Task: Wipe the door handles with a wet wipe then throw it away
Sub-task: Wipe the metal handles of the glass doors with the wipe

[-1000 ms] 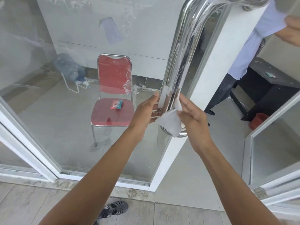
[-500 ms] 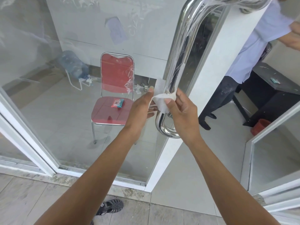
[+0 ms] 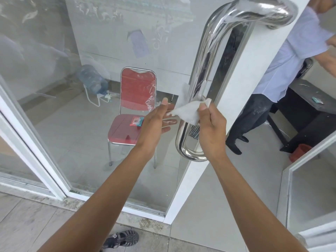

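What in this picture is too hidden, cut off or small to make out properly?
All in the head view:
- Door handle: its lower stretch is covered by the wet wipe and the right hand.
- Left hand: whether its fingertips touch the wipe is unclear.
- Small packet on the red chair: printing too small, seen through glass.
- Second person: cut off by the top and right edges.
- Sandal: partly cut off by the bottom edge.

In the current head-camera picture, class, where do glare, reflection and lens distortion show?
Head view: bright glare streaks run along the chrome door handle; the glass panel carries hazy reflections over the red chair; the wide lens bows the white door frame; the wet wipe and both hands stay sharp.
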`<state>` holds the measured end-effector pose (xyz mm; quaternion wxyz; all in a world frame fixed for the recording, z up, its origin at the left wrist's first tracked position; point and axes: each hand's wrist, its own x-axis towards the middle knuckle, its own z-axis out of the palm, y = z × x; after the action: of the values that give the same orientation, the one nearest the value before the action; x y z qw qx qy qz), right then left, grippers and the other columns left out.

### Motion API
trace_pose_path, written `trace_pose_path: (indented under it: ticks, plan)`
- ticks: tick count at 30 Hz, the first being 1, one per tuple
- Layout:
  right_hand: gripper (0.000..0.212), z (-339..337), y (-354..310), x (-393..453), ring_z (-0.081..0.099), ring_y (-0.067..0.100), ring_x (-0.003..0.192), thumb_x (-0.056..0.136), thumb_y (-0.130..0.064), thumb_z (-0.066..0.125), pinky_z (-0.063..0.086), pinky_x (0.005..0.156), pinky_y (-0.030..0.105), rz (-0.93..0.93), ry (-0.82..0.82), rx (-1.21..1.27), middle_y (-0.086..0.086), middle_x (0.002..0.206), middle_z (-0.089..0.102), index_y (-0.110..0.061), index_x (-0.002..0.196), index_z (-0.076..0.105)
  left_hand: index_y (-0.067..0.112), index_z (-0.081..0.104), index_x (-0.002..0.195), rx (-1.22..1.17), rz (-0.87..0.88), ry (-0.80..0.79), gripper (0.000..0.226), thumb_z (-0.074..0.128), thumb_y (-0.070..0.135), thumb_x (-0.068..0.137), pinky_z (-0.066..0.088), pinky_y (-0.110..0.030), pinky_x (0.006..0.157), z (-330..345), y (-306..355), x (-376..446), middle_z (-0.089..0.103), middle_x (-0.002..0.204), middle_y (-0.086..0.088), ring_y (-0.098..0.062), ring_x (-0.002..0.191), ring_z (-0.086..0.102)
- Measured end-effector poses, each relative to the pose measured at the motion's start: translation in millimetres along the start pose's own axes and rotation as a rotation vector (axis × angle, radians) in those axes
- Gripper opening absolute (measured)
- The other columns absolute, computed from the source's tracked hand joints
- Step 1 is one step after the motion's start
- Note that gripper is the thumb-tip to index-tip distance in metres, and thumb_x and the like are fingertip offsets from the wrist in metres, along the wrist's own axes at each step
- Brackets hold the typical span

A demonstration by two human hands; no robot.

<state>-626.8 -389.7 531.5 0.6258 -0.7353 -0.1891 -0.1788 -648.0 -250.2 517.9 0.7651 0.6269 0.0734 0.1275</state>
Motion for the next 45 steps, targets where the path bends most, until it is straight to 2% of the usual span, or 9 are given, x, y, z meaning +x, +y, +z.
trace_pose_path:
  ticks: [3, 7, 11, 18, 24, 29, 35, 39, 45]
  plan:
    - [0.032, -2, 1, -2, 0.058, -0.003, 0.078, 0.105, -0.004, 0.04, 0.048, 0.075, 0.019, 0.037, 0.038, -0.021, -0.01, 0.088, 0.063, -0.016, 0.118, 0.066, 0.032, 0.07, 0.105, 0.017, 0.0, -0.008, 0.038, 0.043, 0.057, 0.098, 0.052, -0.038, 0.097, 1, 3, -3, 0.075, 0.109, 0.003, -0.015, 0.099, 0.072]
    - [0.034, 0, -21, 15, 0.06, 0.01, 0.119, 0.101, -0.008, 0.041, 0.045, 0.108, 0.033, 0.07, 0.06, 0.114, -0.007, 0.118, 0.068, -0.024, 0.117, 0.067, 0.031, 0.072, 0.106, 0.01, 0.018, -0.02, 0.038, 0.043, 0.055, 0.099, 0.05, -0.041, 0.1, 3, 12, -4, 0.076, 0.105, 0.007, -0.018, 0.102, 0.071]
    - [0.015, 8, -38, 27, 0.047, 0.022, 0.08, 0.088, -0.019, 0.039, 0.039, 0.076, 0.028, 0.138, -0.042, 0.436, 0.0, 0.082, 0.05, -0.021, 0.09, 0.054, 0.032, 0.068, 0.11, -0.016, 0.047, -0.016, 0.038, 0.04, 0.055, 0.099, 0.052, -0.038, 0.098, 5, 15, -2, 0.075, 0.108, 0.007, -0.01, 0.091, 0.073]
    - [0.049, 29, -14, 6, 0.055, -0.004, 0.103, 0.105, -0.03, 0.046, 0.043, 0.097, 0.017, -0.017, -0.072, 0.022, -0.011, 0.119, 0.053, -0.017, 0.148, 0.026, 0.031, 0.067, 0.106, -0.121, 0.054, 0.047, 0.043, 0.031, 0.054, 0.103, 0.055, -0.036, 0.088, 7, 13, 1, 0.076, 0.088, 0.016, -0.008, 0.083, 0.07]
    - [0.032, 27, -6, 12, 0.059, -0.008, 0.068, 0.099, -0.02, 0.059, 0.047, 0.063, 0.012, 0.039, -0.076, -0.057, -0.011, 0.084, 0.058, -0.004, 0.121, 0.041, 0.034, 0.067, 0.103, -0.099, 0.067, 0.041, 0.04, 0.032, 0.053, 0.103, 0.055, -0.025, 0.074, 7, 15, 0, 0.076, 0.097, 0.01, -0.009, 0.093, 0.071]
    - [0.029, 25, -27, 20, 0.064, 0.014, 0.081, 0.099, -0.023, 0.061, 0.053, 0.072, 0.027, 0.046, -0.09, -0.004, -0.001, 0.088, 0.063, -0.003, 0.114, 0.046, 0.029, 0.068, 0.113, -0.109, 0.077, 0.021, 0.047, 0.032, 0.057, 0.101, 0.055, -0.037, 0.091, 10, 17, 3, 0.073, 0.115, -0.001, -0.021, 0.109, 0.068]
    - [0.027, 18, -51, 46, 0.056, -0.01, 0.068, 0.102, -0.028, 0.055, 0.048, 0.066, 0.014, -0.074, -0.054, -0.038, -0.012, 0.082, 0.055, -0.009, 0.116, 0.041, 0.036, 0.066, 0.102, -0.111, 0.086, 0.013, 0.037, 0.035, 0.056, 0.101, 0.054, -0.039, 0.092, 14, 17, 10, 0.074, 0.082, 0.018, -0.006, 0.081, 0.072]
    - [0.042, 20, -46, 41, 0.056, -0.014, 0.084, 0.108, -0.035, 0.036, 0.049, 0.089, 0.021, -0.038, -0.022, 0.009, -0.019, 0.093, 0.059, -0.006, 0.138, 0.04, 0.033, 0.067, 0.112, -0.093, 0.08, -0.001, 0.042, 0.037, 0.058, 0.098, 0.054, -0.041, 0.095, 17, 18, 9, 0.076, 0.103, 0.009, -0.017, 0.095, 0.072]
    - [0.03, 20, -32, 32, 0.027, -0.017, 0.11, 0.11, -0.031, 0.03, 0.042, 0.082, 0.017, 0.101, 0.089, 0.264, -0.025, 0.116, 0.045, -0.017, 0.103, 0.055, 0.028, 0.066, 0.116, -0.096, 0.076, 0.014, 0.042, 0.037, 0.054, 0.101, 0.053, -0.046, 0.099, 20, 19, 6, 0.071, 0.119, -0.001, -0.016, 0.092, 0.072]
